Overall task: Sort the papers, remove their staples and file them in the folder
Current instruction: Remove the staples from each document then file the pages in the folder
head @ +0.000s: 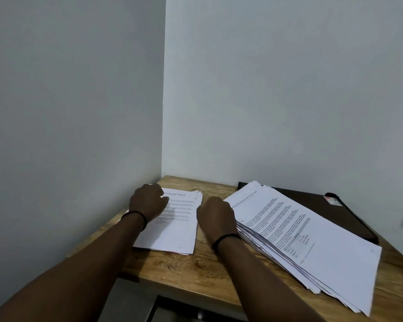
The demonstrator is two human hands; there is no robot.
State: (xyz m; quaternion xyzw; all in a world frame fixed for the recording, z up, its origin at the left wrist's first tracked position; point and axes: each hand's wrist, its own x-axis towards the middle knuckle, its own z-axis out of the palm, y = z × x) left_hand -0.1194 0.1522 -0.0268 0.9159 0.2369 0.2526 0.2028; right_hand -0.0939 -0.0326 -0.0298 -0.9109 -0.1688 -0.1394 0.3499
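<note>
A light brown wood-grain worktop [196, 270] sits in the corner of two plain pale walls [289, 89]. On its far left part lies a small stack of white printed papers [177, 226], its left edge close to the left wall and its sheets slightly fanned at the far right corner. The left hand [147, 201] rests on the far left part of this small stack, knuckles up and fingers bent downward onto the top sheet; whether it pinches a sheet or only presses on it cannot be told from this angle. A thin black band [137, 217] circles the left wrist.

To the right lies a large, loosely fanned pile of white printed papers [312, 240], set at a slant from the far middle of the worktop to its near right edge. The right hand [216, 217] is at the left, near-middle edge of this pile, back of the hand up and fingers curled toward the sheet edges; the fingertips are hidden, so its hold cannot be told. A second thin black band [226, 239] is on the right wrist.

A dark brown flat folder [330, 210] lies closed on the far right of the worktop, partly under the large pile, with a small red and white label [332, 199] near its far right corner.
</note>
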